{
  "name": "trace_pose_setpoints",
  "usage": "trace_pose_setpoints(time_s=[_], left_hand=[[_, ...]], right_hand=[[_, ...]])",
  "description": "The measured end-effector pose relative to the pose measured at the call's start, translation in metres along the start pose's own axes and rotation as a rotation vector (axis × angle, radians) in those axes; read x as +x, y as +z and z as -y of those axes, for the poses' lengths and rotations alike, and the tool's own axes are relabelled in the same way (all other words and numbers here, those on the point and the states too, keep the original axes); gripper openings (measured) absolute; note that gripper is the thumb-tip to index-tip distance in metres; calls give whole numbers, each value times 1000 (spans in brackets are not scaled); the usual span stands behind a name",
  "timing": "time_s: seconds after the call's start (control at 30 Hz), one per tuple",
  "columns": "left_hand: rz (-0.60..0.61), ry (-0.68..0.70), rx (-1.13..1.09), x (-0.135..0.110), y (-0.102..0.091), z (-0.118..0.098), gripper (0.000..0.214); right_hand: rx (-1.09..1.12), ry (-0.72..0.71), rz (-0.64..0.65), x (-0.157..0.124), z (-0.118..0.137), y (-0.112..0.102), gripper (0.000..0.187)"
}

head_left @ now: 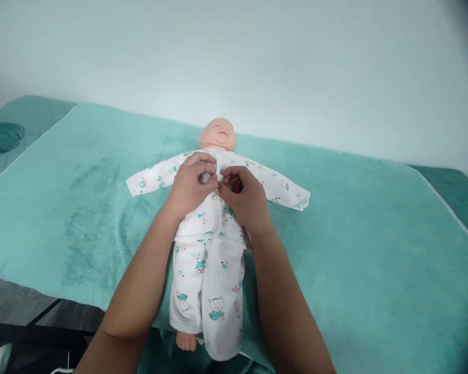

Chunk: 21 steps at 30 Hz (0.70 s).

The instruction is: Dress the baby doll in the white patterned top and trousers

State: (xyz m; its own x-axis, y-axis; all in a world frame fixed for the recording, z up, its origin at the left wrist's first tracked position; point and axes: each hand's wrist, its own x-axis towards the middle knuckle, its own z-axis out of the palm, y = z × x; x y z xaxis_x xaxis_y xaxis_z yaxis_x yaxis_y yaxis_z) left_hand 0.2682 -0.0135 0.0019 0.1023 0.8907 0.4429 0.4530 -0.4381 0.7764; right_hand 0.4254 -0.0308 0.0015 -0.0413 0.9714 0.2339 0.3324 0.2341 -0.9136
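Note:
A baby doll (217,134) lies on its back, head toward the wall. It wears a white printed baby shirt (197,221) with both sleeves spread sideways, and matching trousers (223,285). My left hand (191,184) and my right hand (247,197) meet at the middle of the chest. Each pinches the shirt's front edge beside a small pale fastening (219,177); the fingertips partly cover it. Just below sits another pale fastening (217,197). One bare doll foot (186,341) sticks out of the trouser leg on the left, while the other leg's end hides its foot.
A teal plush cover (354,249) spreads over the long table under the doll. A pale wall (281,62) rises behind it. At the far left the cover has an oval opening (2,136). Dark items (35,337) are below the table's near left edge.

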Motion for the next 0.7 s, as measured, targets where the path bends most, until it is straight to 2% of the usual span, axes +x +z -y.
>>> trace_pose_setpoints(time_s=[0.33, 0.57, 0.7], left_hand=[[52, -57, -160, 1, -6, -1, 17], [-11, -23, -50, 0, -1, -1, 11], [-40, -10, -88, 0, 1, 5, 6]], right_hand=[[13, 10, 6, 0, 2, -1, 19], [26, 23, 4, 0, 2, -1, 18], [32, 24, -1, 0, 2, 0, 18]])
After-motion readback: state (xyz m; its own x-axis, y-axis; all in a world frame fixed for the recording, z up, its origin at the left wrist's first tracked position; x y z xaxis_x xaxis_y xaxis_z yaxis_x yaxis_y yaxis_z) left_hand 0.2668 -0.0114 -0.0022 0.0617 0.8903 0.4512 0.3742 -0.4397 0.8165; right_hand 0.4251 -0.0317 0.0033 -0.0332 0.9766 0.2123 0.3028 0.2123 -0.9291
